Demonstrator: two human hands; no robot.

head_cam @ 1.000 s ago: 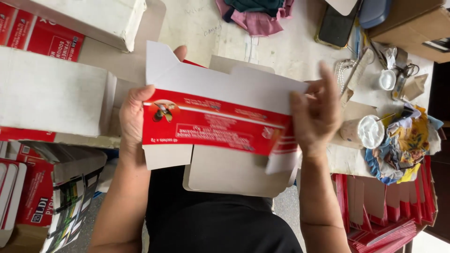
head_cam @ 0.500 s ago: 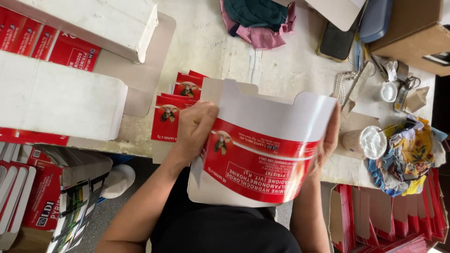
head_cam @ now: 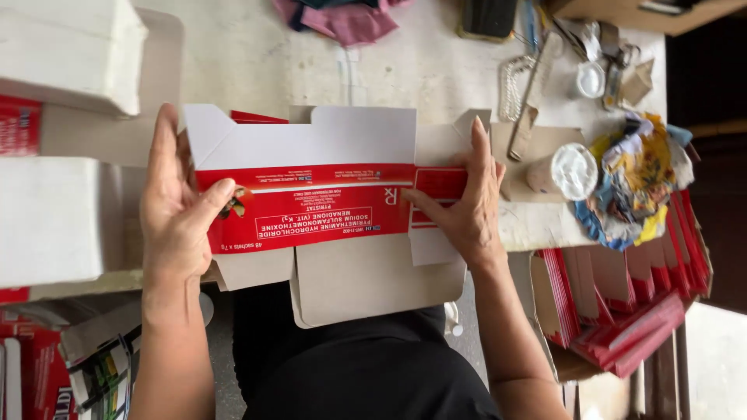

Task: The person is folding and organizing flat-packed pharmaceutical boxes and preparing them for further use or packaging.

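Two hands, left hand (head_cam: 177, 211) and right hand (head_cam: 461, 204), grip a flat carton's (head_cam: 327, 204) opposite ends above the table edge (head_cam: 537, 233).

Pale scuffed worktable (head_cam: 257, 62); daylight on floor (head_cam: 712, 358) lower right.

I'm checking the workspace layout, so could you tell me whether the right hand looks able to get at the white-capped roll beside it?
Probably yes: the right hand grips the carton blank, and the white-capped roll lies close by with nothing between.

A flat carton (head_cam: 327, 210) lies between left hand (head_cam: 175, 214) and right hand (head_cam: 467, 206), above the table (head_cam: 257, 62).
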